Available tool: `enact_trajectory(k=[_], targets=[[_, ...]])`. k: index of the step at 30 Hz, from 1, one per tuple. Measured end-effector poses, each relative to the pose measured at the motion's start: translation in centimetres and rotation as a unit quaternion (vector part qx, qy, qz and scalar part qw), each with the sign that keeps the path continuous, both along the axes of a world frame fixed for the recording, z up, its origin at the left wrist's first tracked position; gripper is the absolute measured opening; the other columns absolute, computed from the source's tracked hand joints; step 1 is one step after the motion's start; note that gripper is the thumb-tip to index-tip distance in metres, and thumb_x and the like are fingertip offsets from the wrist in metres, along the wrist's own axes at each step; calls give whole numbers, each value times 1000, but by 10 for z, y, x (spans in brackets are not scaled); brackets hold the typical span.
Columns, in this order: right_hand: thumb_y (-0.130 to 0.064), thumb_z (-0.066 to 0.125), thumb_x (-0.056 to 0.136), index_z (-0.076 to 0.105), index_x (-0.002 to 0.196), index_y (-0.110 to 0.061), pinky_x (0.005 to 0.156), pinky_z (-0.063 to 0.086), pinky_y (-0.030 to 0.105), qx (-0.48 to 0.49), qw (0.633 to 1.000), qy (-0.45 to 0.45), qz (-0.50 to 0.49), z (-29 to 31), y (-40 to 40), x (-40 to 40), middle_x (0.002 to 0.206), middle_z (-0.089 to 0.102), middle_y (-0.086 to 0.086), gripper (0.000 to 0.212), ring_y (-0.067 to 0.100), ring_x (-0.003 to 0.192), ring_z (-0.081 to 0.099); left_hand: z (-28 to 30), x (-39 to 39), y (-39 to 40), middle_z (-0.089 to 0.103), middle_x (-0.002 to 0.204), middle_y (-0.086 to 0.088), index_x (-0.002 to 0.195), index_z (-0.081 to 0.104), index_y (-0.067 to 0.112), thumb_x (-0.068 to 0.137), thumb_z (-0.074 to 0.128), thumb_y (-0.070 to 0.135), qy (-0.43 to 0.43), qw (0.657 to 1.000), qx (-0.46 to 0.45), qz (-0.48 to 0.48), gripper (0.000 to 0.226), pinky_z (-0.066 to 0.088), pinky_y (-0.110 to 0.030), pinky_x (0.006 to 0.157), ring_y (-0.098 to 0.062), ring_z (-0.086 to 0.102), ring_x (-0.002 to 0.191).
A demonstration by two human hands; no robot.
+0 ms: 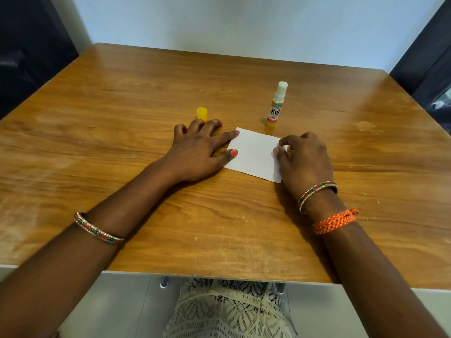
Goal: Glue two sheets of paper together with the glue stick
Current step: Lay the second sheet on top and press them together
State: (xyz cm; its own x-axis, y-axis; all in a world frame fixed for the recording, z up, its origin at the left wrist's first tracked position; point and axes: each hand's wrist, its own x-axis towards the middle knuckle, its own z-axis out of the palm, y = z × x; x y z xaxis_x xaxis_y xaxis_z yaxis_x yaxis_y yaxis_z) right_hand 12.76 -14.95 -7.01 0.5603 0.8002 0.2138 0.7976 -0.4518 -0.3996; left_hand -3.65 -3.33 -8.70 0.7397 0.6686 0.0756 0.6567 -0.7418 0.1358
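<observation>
Wooden desk (pixel 122 98) holding white paper (pixel 253 154), an upright uncapped glue stick (pixel 275 108) behind it — and a yellow cap (pixel 202 114).

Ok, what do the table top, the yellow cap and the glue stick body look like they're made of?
The table top looks like wood or a wood-grain laminate, semi-glossy: streaky grain, soft sheen; which one is unclear. The yellow cap seems smooth, slightly translucent plastic. The glue stick body looks like plastic with a printed label, and the white glue at its tip looks matte and waxy.
</observation>
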Motion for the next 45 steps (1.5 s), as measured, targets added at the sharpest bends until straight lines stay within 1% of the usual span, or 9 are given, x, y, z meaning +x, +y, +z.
enact_trajectory(k=[3,6,9,13,20,24,35,39,45], targets=[[-36,40,94,54,122,-21,94,32,44,-52,993,-67,83,-3,5,-13,133,45,9,35,32,123,35,-3,3,-3,24,151,-2,139,27,44,84,23,66,-11,1000,2,1,58,16,-47,102,-27,17,136],[-40,26,97,30,141,-29,105,15,51,-116,978,-58,164,-9,9,-23,154,23,0,46,25,140,16,-4,7,-9,22,151,-1,137,31,38,77,14,70,-27,1000,6,-13,70,17,-47,101,-24,16,136],[-42,15,98,11,146,-33,110,-1,57,-160,967,-62,189,-11,9,-21,158,8,-7,49,21,145,0,-3,8,-10,15,156,2,140,29,29,81,13,66,-20,999,14,-36,71,17,-47,103,-21,9,141],[-46,11,96,3,147,-31,109,-14,56,-186,967,-78,158,-14,7,-11,158,2,-10,53,23,145,-9,-1,10,-11,24,153,3,140,28,19,85,17,54,-19,997,23,-64,66,15,-48,106,-18,7,144],[-46,7,96,-4,147,-26,107,-20,55,-222,969,-75,82,-14,-1,9,157,-5,-9,56,22,144,-15,-2,10,-12,13,157,7,144,16,25,94,20,50,20,999,-12,-47,55,6,-48,110,-18,5,144],[-46,7,96,-5,147,-25,106,-22,55,-220,969,-80,84,-13,-1,6,158,-6,-7,57,22,143,-17,-1,12,-14,4,158,9,147,1,33,86,6,55,59,998,-5,-34,65,-1,-50,111,-19,1,144],[-45,3,95,-9,146,-27,103,-29,49,-195,973,-79,89,-9,-67,-24,156,-9,-10,55,17,140,-25,-1,12,-14,3,158,8,147,1,33,90,8,54,60,998,1,-34,61,-5,-53,111,-20,-1,145],[-40,9,96,-6,147,-19,105,-27,56,-229,965,-107,75,0,-61,-32,158,-6,-3,57,24,141,-24,-3,10,-14,3,158,8,147,2,36,92,9,54,56,998,3,-36,58,-5,-53,110,-21,2,144],[-41,10,95,-3,147,-21,106,-25,57,-184,967,-64,165,-4,-36,-72,158,-5,-4,58,19,142,-20,-4,10,-15,7,158,9,145,6,43,85,5,53,43,998,18,-36,61,-2,-55,109,-23,8,143]])
